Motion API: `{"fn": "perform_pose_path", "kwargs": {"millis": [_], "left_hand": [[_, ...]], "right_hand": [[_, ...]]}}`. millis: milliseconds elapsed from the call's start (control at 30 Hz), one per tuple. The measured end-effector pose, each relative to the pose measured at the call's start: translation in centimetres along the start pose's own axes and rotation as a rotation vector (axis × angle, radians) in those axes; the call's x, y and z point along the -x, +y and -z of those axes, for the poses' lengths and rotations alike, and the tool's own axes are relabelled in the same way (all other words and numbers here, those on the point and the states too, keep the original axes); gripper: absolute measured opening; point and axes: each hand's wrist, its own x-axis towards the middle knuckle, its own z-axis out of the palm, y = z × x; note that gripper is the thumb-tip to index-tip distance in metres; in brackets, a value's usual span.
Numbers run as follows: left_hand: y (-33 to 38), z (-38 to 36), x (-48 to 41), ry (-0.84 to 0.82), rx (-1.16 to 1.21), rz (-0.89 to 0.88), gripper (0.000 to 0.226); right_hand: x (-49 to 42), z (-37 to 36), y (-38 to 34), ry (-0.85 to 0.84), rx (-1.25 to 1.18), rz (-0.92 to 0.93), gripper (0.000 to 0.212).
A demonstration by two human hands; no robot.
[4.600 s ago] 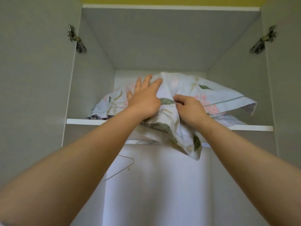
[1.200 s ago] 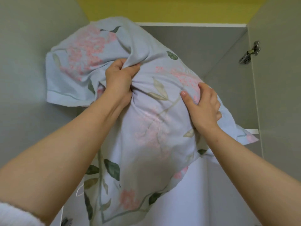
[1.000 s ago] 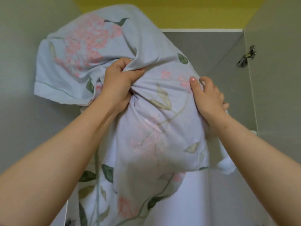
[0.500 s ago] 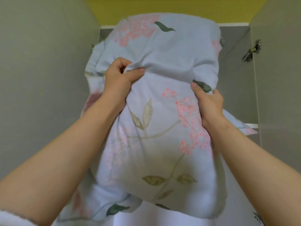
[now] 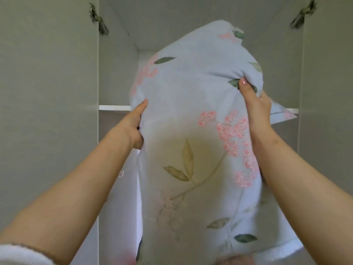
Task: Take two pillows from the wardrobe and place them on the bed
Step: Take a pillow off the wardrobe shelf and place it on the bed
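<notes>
1. Doors (image 5: pixel 47 111) at far left and right: free room only through the middle gap, toward the viewer; sideways swing likely to snag.
2. Pillow (image 5: pixel 191 134) at centre, upright, in front of the shelf (image 5: pixel 114 107); limp, prone to sagging out of a cloth-only hold.
3. Shelf edge mid-frame; floral corner (image 5: pixel 284 114) lying on it at right, easily dragged off.
4. Right hand (image 5: pixel 256 106) pinching the upper-right fold; left hand (image 5: pixel 133 129) curled round the left edge.

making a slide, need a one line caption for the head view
A floral pillow gripped by the left hand and right hand in front of the open wardrobe's shelf.
</notes>
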Motion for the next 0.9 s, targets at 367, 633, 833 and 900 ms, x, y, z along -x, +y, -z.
{"fn": "perform_pose_path", "kwargs": {"millis": [367,633,833,900], "left_hand": [[-7.1,0.2,2.0,0.22,0.148,-0.26,0.038],[-15.1,2.7,3.3,0.208,0.138,-0.275,0.066],[-21.4,3.2,5.2,0.319,0.045,-0.299,0.013],[-23.2,3.6,5.4,0.319,0.017,-0.283,0.013]], "right_hand": [[5.2,6.0,6.8,-0.157,0.064,-0.205,0.058],[10.4,11.7,12.0,-0.123,0.157,-0.388,0.033],[14.7,15.4,15.1,-0.059,0.232,-0.55,0.024],[16.1,16.5,15.9,-0.07,0.252,-0.577,0.025]]}}
